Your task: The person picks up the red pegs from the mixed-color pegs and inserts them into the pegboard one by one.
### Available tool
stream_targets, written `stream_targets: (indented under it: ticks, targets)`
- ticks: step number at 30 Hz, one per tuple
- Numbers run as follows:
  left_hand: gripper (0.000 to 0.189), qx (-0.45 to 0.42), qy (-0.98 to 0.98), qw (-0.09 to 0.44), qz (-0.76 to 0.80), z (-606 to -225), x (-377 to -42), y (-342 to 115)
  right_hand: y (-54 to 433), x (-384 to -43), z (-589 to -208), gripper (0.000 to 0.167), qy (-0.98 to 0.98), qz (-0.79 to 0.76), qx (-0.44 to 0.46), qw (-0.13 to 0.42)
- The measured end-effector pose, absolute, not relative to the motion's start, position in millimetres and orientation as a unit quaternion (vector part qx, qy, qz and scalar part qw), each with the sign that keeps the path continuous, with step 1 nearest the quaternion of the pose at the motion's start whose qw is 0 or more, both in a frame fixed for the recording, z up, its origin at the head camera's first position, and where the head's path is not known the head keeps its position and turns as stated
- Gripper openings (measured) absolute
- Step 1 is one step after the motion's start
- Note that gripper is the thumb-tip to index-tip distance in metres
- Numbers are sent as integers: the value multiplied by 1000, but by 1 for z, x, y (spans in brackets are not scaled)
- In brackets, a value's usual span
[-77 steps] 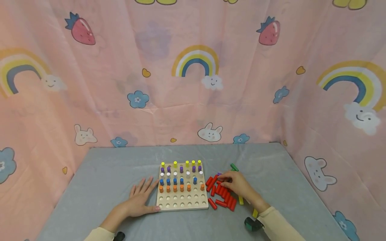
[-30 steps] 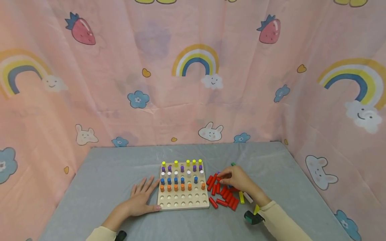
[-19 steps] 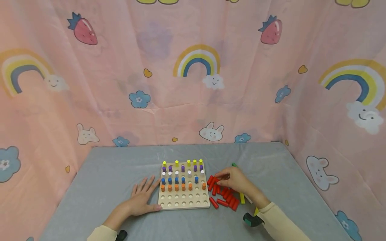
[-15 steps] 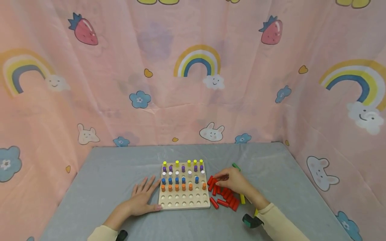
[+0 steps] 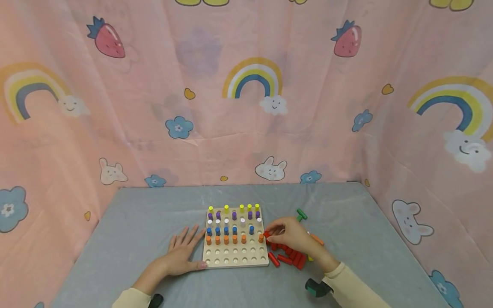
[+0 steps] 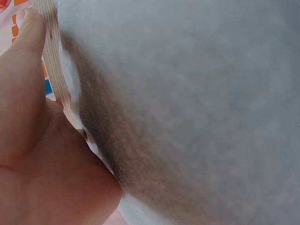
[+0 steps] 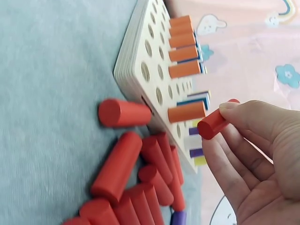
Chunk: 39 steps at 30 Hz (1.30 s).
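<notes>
In the head view a wooden pegboard (image 5: 235,259) lies mid-table, with rows of yellow, purple, white, blue and orange pegs standing in its far holes. The two nearest rows are bare holes. My left hand (image 5: 175,255) lies spread flat at the board's left side, thumb and fingertips touching its edge. Beside the board's right edge, my right hand (image 5: 290,234) pinches a red peg (image 7: 214,123) between thumb and fingers, clear of the table in the right wrist view. Loose red pegs (image 7: 117,166) lie in a pile under and in front of that hand.
Two green pegs (image 5: 302,213) lie behind the right hand. An orange peg (image 5: 317,239) shows beyond the right wrist, and a purple peg (image 7: 178,218) lies by the red pile. A patterned pink curtain (image 5: 246,141) hangs behind the grey-covered table (image 5: 161,205).
My right hand has moved left from over the pile to the board's right edge, now with a red peg in its fingers. My left hand has stayed at the board's left side.
</notes>
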<state>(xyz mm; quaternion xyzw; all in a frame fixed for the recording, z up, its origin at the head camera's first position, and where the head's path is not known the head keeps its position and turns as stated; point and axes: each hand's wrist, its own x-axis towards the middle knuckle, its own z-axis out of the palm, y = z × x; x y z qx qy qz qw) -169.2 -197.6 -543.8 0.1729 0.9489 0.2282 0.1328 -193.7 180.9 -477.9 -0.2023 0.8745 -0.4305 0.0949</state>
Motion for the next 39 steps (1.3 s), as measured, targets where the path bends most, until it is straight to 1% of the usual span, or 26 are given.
stream_targets:
  ticks: [11,25,33,39]
  targets:
    - [107,170,949,135,227,-544,-170,-197,162,-189,-484,15,858,-463,-207,83]
    - [107,172,948,136,231,-542,-168,-196,140,-183,-491,14,846,-484,-204,94]
    - [107,169,949,141,227,-537,-167,-194,125,-180,-495,18,826,-511,-220,88]
    - [108,172,946,144,234,-534,-166,-194,113,-178,-498,16,831,-504,-222,78]
